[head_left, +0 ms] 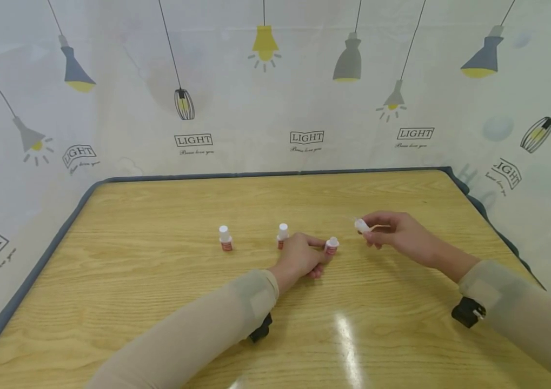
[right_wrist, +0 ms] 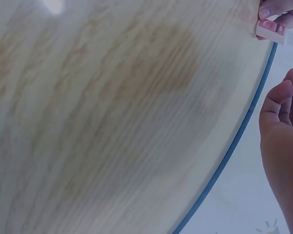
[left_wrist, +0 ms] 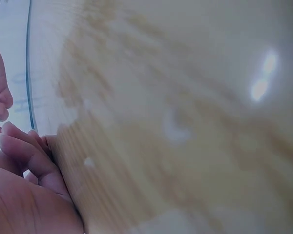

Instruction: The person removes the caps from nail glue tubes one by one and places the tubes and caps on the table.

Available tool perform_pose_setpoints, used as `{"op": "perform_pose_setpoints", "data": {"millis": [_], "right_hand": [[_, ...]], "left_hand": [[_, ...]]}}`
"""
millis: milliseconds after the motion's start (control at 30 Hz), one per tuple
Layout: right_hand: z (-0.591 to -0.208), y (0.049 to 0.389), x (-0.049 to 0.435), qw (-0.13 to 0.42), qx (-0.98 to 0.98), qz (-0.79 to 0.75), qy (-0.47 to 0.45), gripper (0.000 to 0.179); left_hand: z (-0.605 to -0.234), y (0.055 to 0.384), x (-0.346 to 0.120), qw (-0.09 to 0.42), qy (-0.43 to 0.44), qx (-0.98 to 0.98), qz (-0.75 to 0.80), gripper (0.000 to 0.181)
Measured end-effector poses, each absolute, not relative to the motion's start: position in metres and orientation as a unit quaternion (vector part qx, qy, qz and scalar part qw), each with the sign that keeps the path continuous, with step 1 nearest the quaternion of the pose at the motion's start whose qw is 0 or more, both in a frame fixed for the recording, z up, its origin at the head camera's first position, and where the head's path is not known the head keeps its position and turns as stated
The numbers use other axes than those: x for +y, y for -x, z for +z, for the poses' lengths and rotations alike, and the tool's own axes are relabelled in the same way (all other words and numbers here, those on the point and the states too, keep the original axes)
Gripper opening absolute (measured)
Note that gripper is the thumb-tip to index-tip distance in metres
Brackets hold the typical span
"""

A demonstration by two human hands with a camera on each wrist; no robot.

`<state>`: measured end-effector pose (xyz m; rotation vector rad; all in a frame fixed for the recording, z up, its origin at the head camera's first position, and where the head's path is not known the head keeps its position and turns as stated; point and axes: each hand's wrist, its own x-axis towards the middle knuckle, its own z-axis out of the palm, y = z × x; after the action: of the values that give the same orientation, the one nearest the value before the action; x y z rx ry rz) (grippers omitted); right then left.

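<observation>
In the head view my left hand (head_left: 301, 254) pinches a small white bottle (head_left: 332, 246) with a red label, standing upright on the table. Its top looks shorter and more translucent than the other bottles' tall white caps. Just to the right, my right hand (head_left: 397, 235) holds a small white cap (head_left: 362, 226) between thumb and fingers, raised above the table. A thin, faint line extends left from this cap, too blurred to identify. The right wrist view also shows the labelled bottle (right_wrist: 271, 31) in the left fingers. Fingers largely hide the cap there.
Two similar capped bottles stand left of the held one: one bottle (head_left: 283, 235) partly behind my left hand, another bottle (head_left: 225, 238) farther left. The wooden table (head_left: 158, 292) has a dark edge along a printed wall sheet (head_left: 236, 108).
</observation>
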<state>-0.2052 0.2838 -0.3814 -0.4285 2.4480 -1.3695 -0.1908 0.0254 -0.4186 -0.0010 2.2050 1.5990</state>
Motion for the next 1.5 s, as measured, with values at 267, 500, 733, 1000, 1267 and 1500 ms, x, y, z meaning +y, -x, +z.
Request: {"op": "perform_pose_setpoints", "data": {"millis": [267,500,733,1000,1267,1500], "right_hand": [[-0.391,0.208,0.274,0.156,0.865,-0.463,0.113,0.037],[-0.401,0.212,0.267,0.159,0.879,-0.433,0.121,0.032],[-0.409,0.215,0.259,0.175,0.875,-0.439,0.109,0.034],[-0.413,0.219,0.253,0.180,0.883,-0.421,0.099,0.035],[-0.415,0.218,0.250,0.173,0.893,-0.401,0.107,0.031],[-0.416,0.217,0.248,0.167,0.895,-0.397,0.118,0.027]], "left_hand": [[-0.419,0.192,0.026,0.203,0.003,0.797,0.568,0.034],[-0.419,0.193,0.028,0.202,0.005,0.799,0.566,0.031],[-0.417,0.193,0.029,0.204,0.016,0.803,0.560,0.031],[-0.417,0.192,0.028,0.203,0.013,0.805,0.558,0.032],[-0.417,0.191,0.031,0.208,0.016,0.802,0.560,0.036],[-0.416,0.192,0.032,0.206,0.021,0.802,0.560,0.037]]}}
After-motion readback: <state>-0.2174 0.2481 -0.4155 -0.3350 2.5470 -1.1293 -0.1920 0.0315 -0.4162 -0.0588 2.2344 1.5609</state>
